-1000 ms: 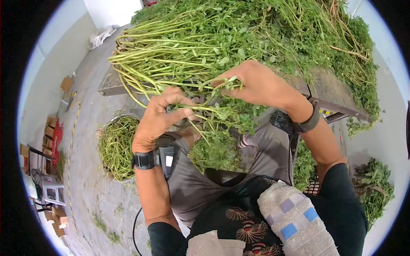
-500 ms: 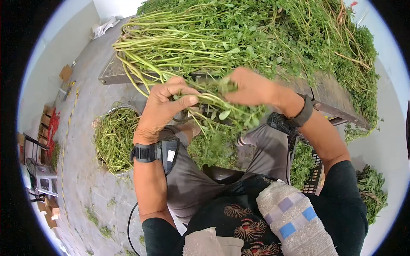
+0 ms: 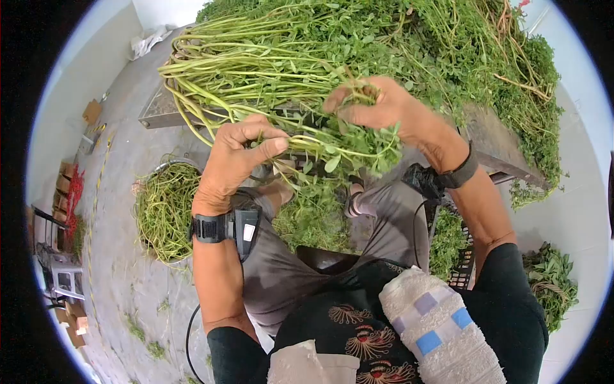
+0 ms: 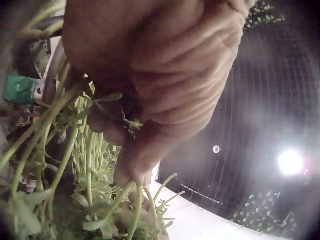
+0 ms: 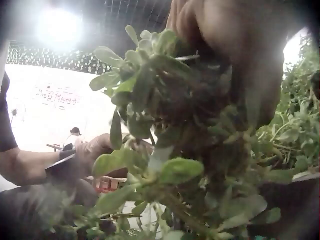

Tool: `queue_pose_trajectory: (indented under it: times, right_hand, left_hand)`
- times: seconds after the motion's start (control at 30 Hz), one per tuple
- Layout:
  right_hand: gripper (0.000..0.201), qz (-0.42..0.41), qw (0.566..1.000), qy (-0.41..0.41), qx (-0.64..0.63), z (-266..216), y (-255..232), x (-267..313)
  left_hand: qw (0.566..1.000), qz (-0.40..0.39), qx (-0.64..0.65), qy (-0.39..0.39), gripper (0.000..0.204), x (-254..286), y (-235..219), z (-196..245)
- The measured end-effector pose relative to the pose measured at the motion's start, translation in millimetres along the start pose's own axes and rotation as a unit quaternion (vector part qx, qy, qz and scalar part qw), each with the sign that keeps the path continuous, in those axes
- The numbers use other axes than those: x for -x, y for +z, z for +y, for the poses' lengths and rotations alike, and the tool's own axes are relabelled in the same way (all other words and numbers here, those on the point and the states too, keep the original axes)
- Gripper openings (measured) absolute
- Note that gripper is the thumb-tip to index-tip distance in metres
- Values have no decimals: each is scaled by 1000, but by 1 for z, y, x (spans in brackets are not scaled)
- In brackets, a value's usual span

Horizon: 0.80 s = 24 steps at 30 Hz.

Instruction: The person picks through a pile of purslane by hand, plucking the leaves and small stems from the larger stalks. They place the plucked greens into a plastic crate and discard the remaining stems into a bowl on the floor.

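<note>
In the head view my left hand (image 3: 233,160) pinches several long green stems between thumb and forefinger. Their leafy ends, which look like purslane (image 3: 332,164), spread to the right over my lap. My right hand (image 3: 400,115) curls its fingers round a small leafy tangle (image 3: 361,96), up and to the right of the left hand. In the left wrist view the left thumb and fingers (image 4: 132,170) press together on the stems (image 4: 137,210). Round, thick leaves (image 5: 180,170) hang below the right hand in the right wrist view and partly cover its grip.
A big heap of leafy stems (image 3: 396,45) covers the table (image 3: 505,144) in front. On the floor at left stands a round container of stems (image 3: 167,211). A black crate (image 3: 462,272) holding greens is at my right, with another leafy bundle (image 3: 550,281) beyond it.
My right hand came in close to the stems by the left hand, then drew back up and right with a leafy tangle in its fingers. My left hand keeps its pinch.
</note>
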State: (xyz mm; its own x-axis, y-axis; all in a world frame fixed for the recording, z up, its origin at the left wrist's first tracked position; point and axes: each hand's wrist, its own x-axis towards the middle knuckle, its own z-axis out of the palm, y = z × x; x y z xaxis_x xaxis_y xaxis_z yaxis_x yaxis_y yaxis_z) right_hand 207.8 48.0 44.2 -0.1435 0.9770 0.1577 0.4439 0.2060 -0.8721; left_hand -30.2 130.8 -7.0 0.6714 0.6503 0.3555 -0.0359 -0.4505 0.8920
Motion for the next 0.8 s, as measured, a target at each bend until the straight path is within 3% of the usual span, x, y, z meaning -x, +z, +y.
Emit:
queue_pose_trajectory:
  times: [0.1,0.17,0.23,0.3,0.47,0.53,0.57,0.63,0.67,0.7,0.73,0.8]
  right_hand:
    - [28,-74,994,27,-82,-4,6,5]
    - [36,-146,989,28,19,-5,8,9]
    - [38,-154,984,36,83,-7,15,12]
    - [27,-153,970,108,158,-8,20,12]
    - [27,-152,967,105,178,1,17,14]
    - [23,-129,952,-12,279,13,14,15]
    - [23,-128,952,-9,277,21,15,14]
    - [23,84,934,-125,325,34,18,7]
    - [24,46,980,93,167,22,3,7]
    - [24,142,982,114,-40,27,-11,8]
    - [24,228,934,129,-245,32,-22,10]
    - [27,274,897,104,-330,-11,-25,29]
  left_hand:
    - [999,-3,-36,17,15,1,-1,-5]
    - [1000,-2,-20,6,15,2,-1,-6]
    - [1000,-4,-6,1,16,1,0,-4]
    - [1000,-10,-1,-11,16,0,1,-1]
    - [1000,9,-7,-7,15,1,4,-3]
    - [1000,16,-7,-5,15,0,6,-4]
    - [999,18,-35,1,16,-1,7,-4]
    - [998,19,-63,5,17,0,7,-4]
    - [999,32,-42,0,18,2,5,-4]
    - [999,49,-22,-4,18,2,3,-3]
    - [998,53,-25,-4,18,2,1,-3]
    - [997,70,5,-27,20,4,2,-3]
